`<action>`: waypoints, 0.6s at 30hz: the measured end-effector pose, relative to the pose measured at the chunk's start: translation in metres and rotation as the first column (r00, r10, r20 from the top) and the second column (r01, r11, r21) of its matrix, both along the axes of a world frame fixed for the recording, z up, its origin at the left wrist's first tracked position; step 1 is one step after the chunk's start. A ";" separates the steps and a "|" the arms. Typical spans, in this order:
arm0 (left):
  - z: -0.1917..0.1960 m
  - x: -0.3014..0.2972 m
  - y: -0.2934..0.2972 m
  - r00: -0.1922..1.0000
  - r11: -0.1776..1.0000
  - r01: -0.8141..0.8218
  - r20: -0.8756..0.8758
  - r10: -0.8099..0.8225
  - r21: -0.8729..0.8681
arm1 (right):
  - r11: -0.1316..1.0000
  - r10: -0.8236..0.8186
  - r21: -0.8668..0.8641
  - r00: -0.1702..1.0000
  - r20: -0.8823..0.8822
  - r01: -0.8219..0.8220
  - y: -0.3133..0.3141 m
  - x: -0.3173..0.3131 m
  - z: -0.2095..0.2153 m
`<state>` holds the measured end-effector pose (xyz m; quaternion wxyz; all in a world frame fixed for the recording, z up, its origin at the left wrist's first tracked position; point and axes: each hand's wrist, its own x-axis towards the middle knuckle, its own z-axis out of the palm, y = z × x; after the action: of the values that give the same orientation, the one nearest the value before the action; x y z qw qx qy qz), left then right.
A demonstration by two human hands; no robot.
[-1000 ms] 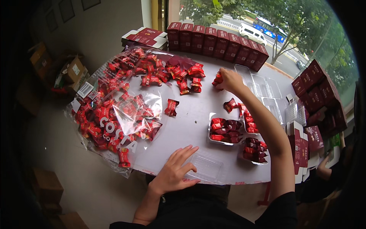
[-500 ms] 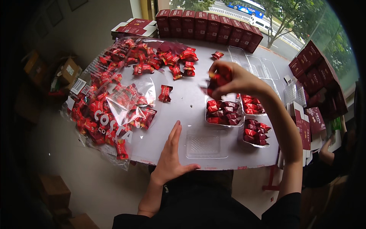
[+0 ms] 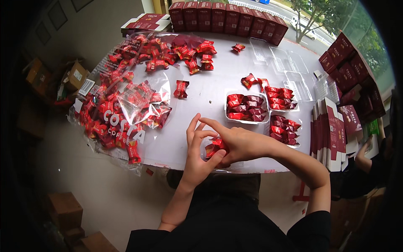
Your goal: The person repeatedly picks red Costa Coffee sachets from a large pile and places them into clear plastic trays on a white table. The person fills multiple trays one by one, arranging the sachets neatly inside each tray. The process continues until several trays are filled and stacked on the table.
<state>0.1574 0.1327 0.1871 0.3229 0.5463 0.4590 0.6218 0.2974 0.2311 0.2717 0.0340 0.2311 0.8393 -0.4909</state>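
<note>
My left hand [image 3: 197, 153] and my right hand [image 3: 241, 143] meet at the near edge of the white table [image 3: 210, 94]. Between them is a small bunch of red wrapped candies [image 3: 215, 147]. The right hand grips the bunch from the right. My left thumb presses on it from below, with the left fingers spread upward. A clear plastic tray lies under the hands and is mostly hidden. Just beyond stand three clear trays filled with red candies [image 3: 247, 107], [image 3: 280, 97], [image 3: 284, 129].
A big clear bag of red candies [image 3: 121, 109] sprawls on the left, with loose candies [image 3: 180, 50] behind. Empty clear trays [image 3: 283, 59] lie at the back right. Dark red boxes [image 3: 226, 17] line the far edge, more [image 3: 348, 63] at right beside flat cartons [image 3: 329, 134]. Another person's hand [image 3: 366, 150] shows at right.
My right hand has come back from the far candies with a bunch and lowered it to the near edge. My left hand has risen off the table to meet it.
</note>
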 end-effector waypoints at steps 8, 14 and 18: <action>0.003 0.003 0.000 0.999 0.997 -0.050 -0.009 0.049 -0.065 | 0.987 -0.114 0.101 0.985 -0.133 0.128 -0.020 0.010 -0.006; 0.005 0.002 -0.003 1.000 0.993 -0.015 0.016 0.017 -0.115 | 0.811 -0.258 0.417 0.891 -0.374 0.410 -0.055 0.014 -0.030; 0.005 0.003 -0.004 1.000 0.989 -0.022 0.006 0.023 -0.146 | 0.701 -0.235 0.535 0.861 -0.451 0.472 -0.056 0.012 -0.030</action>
<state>0.1601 0.1287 0.1916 0.3568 0.5138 0.5082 0.5920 0.3091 0.1747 0.2420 -0.2910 0.2973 0.8844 -0.2117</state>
